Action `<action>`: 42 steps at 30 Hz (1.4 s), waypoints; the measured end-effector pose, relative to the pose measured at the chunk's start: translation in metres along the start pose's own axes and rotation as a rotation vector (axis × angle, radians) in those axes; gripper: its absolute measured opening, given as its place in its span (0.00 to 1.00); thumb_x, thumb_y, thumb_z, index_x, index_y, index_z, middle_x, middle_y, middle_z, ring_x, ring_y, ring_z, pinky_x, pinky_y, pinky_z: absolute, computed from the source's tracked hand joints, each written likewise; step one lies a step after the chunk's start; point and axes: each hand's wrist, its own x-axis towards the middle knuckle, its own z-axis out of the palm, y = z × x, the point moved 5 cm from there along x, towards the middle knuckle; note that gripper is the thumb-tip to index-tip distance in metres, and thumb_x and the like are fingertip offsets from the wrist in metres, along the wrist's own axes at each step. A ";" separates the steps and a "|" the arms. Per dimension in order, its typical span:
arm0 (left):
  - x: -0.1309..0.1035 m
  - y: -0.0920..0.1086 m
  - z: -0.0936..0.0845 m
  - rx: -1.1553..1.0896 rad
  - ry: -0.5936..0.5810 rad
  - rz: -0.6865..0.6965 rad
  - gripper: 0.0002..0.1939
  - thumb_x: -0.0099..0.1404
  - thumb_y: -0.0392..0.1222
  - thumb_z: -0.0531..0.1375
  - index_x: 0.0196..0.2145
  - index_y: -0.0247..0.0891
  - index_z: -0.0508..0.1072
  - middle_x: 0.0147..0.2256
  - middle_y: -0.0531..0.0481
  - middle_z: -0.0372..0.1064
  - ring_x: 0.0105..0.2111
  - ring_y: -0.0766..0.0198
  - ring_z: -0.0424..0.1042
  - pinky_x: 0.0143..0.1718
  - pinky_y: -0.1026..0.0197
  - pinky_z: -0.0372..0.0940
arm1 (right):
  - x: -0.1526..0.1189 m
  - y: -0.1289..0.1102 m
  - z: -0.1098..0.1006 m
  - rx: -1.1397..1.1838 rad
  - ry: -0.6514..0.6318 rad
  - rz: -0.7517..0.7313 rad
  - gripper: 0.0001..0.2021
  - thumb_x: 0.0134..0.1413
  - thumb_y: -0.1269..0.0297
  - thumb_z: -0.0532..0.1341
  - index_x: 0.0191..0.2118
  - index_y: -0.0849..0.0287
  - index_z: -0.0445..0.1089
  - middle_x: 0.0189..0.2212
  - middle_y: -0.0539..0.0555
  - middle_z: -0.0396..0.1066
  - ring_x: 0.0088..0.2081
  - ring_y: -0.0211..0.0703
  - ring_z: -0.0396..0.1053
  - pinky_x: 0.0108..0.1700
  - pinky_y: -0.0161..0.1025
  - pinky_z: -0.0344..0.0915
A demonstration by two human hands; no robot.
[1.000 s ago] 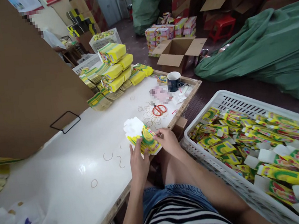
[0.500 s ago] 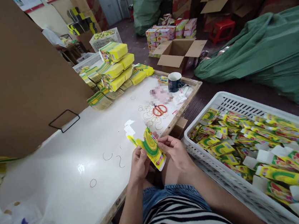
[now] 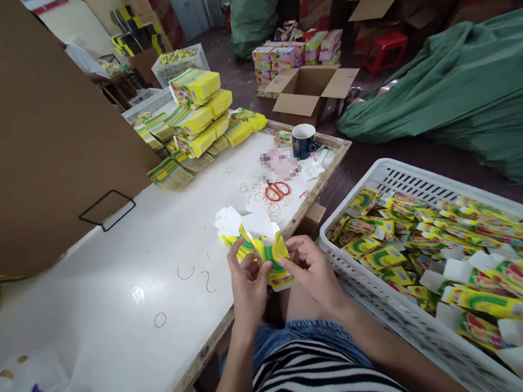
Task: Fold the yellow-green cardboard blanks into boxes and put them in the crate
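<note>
Yellow cartons clamped in grip of left hand, right hand, near table edge; tabletop mostly open leftward.

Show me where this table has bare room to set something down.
Widest free patch: the white tabletop between the far black wire frame and the plastic bag, left of a few loose rubber bands. Crowded: the far end, with yellow carton stacks, and the far right corner, with scissors and mug.
</note>
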 end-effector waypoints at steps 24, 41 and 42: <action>-0.011 0.007 0.016 -0.091 -0.352 -0.199 0.26 0.59 0.44 0.66 0.53 0.41 0.63 0.41 0.45 0.76 0.34 0.59 0.77 0.35 0.60 0.71 | 0.019 -0.029 -0.040 -0.017 -0.204 -0.098 0.17 0.61 0.53 0.58 0.51 0.56 0.65 0.34 0.52 0.71 0.33 0.40 0.70 0.35 0.36 0.66; -0.008 0.005 0.026 -0.068 -0.351 -0.154 0.23 0.61 0.45 0.64 0.52 0.41 0.65 0.49 0.41 0.73 0.42 0.55 0.77 0.42 0.56 0.71 | 0.014 -0.037 -0.028 -0.502 -0.290 -0.174 0.12 0.62 0.61 0.57 0.49 0.57 0.69 0.32 0.53 0.75 0.30 0.43 0.72 0.31 0.36 0.64; -0.008 0.004 0.029 -0.078 -0.359 -0.157 0.22 0.61 0.44 0.64 0.52 0.41 0.65 0.49 0.41 0.73 0.42 0.55 0.77 0.42 0.56 0.71 | 0.012 -0.037 -0.030 -0.471 -0.264 -0.198 0.12 0.63 0.60 0.56 0.48 0.56 0.70 0.36 0.54 0.75 0.32 0.43 0.73 0.33 0.36 0.66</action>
